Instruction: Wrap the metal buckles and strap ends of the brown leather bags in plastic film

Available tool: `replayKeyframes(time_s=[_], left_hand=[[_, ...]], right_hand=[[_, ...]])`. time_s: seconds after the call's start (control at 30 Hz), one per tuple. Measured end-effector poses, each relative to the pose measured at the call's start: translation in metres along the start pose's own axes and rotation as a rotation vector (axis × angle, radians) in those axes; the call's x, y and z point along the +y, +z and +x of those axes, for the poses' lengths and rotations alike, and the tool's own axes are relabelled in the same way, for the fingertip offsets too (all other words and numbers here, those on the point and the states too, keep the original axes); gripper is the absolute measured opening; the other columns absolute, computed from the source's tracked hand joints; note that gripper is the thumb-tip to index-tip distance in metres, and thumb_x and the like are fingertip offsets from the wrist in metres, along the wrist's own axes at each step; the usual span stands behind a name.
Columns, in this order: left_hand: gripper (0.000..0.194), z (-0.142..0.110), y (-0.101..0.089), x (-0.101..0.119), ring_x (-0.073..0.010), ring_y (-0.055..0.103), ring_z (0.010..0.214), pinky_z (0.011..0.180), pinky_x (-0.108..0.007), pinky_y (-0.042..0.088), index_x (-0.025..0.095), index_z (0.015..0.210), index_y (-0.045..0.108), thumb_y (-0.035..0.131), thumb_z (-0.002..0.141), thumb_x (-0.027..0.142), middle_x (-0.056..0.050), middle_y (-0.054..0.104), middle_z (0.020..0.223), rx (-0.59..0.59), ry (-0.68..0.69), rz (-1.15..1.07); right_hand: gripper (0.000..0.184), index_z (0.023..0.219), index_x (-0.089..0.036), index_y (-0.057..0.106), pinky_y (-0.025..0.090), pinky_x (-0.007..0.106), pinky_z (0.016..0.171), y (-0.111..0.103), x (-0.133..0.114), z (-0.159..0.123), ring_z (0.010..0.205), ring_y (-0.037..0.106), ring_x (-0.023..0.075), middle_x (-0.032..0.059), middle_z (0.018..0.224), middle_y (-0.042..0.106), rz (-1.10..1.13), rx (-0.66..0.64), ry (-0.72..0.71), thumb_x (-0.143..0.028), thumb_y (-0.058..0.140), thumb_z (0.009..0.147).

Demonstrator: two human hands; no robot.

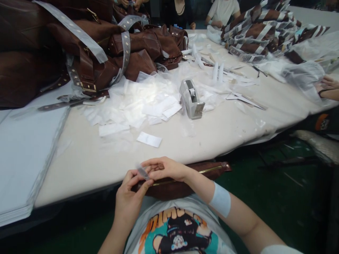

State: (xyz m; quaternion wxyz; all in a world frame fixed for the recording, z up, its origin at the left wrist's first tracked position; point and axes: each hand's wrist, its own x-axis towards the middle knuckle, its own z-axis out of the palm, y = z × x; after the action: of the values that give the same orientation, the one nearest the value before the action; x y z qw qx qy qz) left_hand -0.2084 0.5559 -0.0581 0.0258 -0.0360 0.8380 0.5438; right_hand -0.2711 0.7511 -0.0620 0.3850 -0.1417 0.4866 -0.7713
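Over the brown leather bag (169,190) at the table's front edge, both my hands meet at a small translucent strip (143,172). The thumb and index finger of my left hand (131,192) are pinched at its lower left side. From the right, my right hand (166,169) reaches across, its thumb and fingertips curved round the same strip. Below my wrists the bag's gold zipper (212,170) runs along its top and looks closed. My hands hide the bag's left end.
A grey tape dispenser (191,98) stands beyond my hands, beside heaped white packing sheets (145,98). Brown bags (87,53) pile up at left above stacked white boards (29,151). Wrapped bags (254,35) lie far right. Another person's hand (329,84) is at the right edge.
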Motion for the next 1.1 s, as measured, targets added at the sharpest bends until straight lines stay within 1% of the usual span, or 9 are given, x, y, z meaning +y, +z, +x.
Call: replayKeyframes(time_s=[0.13,0.33,0.47,0.57,0.63,0.8,0.87,0.97,1.1], left_hand=[[0.031,0.000,-0.001,-0.006,-0.0173,0.059,0.081,0.071,-0.026,0.045,0.023,0.076,0.074,0.072,0.080,0.053,-0.002,0.061,0.090,-0.003,-0.025,0.034],[0.028,-0.001,0.011,-0.004,-0.0221,0.060,0.086,0.078,-0.034,0.045,0.024,0.075,0.072,0.066,0.078,0.051,-0.003,0.062,0.090,0.076,-0.003,0.334],[0.038,0.000,-0.012,-0.001,-0.0239,0.064,0.101,0.091,-0.034,0.049,0.031,0.092,0.078,0.077,0.069,0.060,0.000,0.066,0.107,-0.033,-0.038,0.238],[0.054,-0.011,-0.047,-0.013,-0.0269,0.061,0.115,0.106,-0.036,0.044,0.034,0.112,0.076,0.078,0.069,0.067,-0.001,0.067,0.120,0.204,-0.008,0.196],[0.052,-0.025,-0.064,-0.033,-0.0254,0.065,0.099,0.094,-0.035,0.051,0.027,0.095,0.078,0.072,0.072,0.073,-0.005,0.072,0.107,0.277,-0.142,0.052],[0.082,-0.051,-0.045,-0.087,-0.0167,0.061,0.061,0.052,-0.025,0.048,0.012,0.083,0.079,0.033,0.092,0.080,-0.016,0.073,0.083,-0.179,-0.807,-0.626],[0.080,-0.047,-0.023,-0.095,-0.0198,0.070,0.077,0.063,-0.028,0.057,0.012,0.095,0.078,0.021,0.100,0.068,-0.018,0.075,0.096,-0.068,-0.895,-0.981],[0.058,-0.036,-0.008,-0.092,-0.0187,0.072,0.099,0.084,-0.033,0.062,0.020,0.095,0.076,0.027,0.106,0.049,-0.011,0.077,0.107,0.298,-0.734,-1.336],[0.023,-0.046,-0.039,-0.078,-0.0104,0.070,0.108,0.089,-0.024,0.060,0.036,0.104,0.075,0.056,0.097,0.023,0.008,0.076,0.115,0.701,-0.415,-1.224]], right_hand=[[0.067,0.124,-0.018,0.071,0.050,0.028,0.083,0.007,0.005,-0.003,0.093,0.067,0.0188,0.0074,0.105,0.074,-0.005,0.038,0.033,-0.061,0.082,0.074],[0.048,0.060,-0.011,0.068,0.032,0.024,0.052,0.031,0.036,0.013,0.055,0.046,0.0107,-0.0004,0.055,0.058,-0.264,0.562,-0.098,-0.055,0.085,0.068],[0.057,0.069,-0.011,0.068,0.043,0.024,0.059,0.022,0.026,0.013,0.059,0.058,0.0134,0.0034,0.065,0.068,-0.133,0.429,-0.039,-0.065,0.085,0.063],[0.072,0.102,-0.014,0.069,0.055,0.031,0.077,0.008,0.012,0.004,0.078,0.073,0.0198,0.0099,0.087,0.076,0.013,0.276,0.008,-0.079,0.072,0.072],[0.081,0.122,-0.016,0.062,0.058,0.033,0.077,-0.001,0.005,-0.005,0.082,0.076,0.0223,0.0114,0.090,0.077,0.003,0.292,0.038,-0.085,0.056,0.080],[0.053,0.120,-0.018,0.067,0.053,0.026,0.062,-0.010,-0.001,-0.030,0.062,0.068,0.0158,0.0025,0.070,0.068,-0.551,0.733,-0.260,-0.063,0.049,0.100],[0.041,0.104,-0.017,0.071,0.052,0.025,0.064,-0.005,-0.001,-0.036,0.062,0.065,0.0139,0.0021,0.071,0.067,-0.638,0.793,-0.431,-0.051,0.048,0.104],[0.026,0.101,-0.017,0.071,0.055,0.029,0.077,0.006,0.007,-0.038,0.081,0.070,0.0168,0.0061,0.088,0.073,-0.735,0.596,-0.532,-0.038,0.056,0.102],[0.020,0.111,-0.018,0.070,0.053,0.039,0.096,0.020,0.033,-0.036,0.106,0.068,0.0233,0.0114,0.112,0.073,-1.000,0.257,-0.582,-0.029,0.068,0.095]])
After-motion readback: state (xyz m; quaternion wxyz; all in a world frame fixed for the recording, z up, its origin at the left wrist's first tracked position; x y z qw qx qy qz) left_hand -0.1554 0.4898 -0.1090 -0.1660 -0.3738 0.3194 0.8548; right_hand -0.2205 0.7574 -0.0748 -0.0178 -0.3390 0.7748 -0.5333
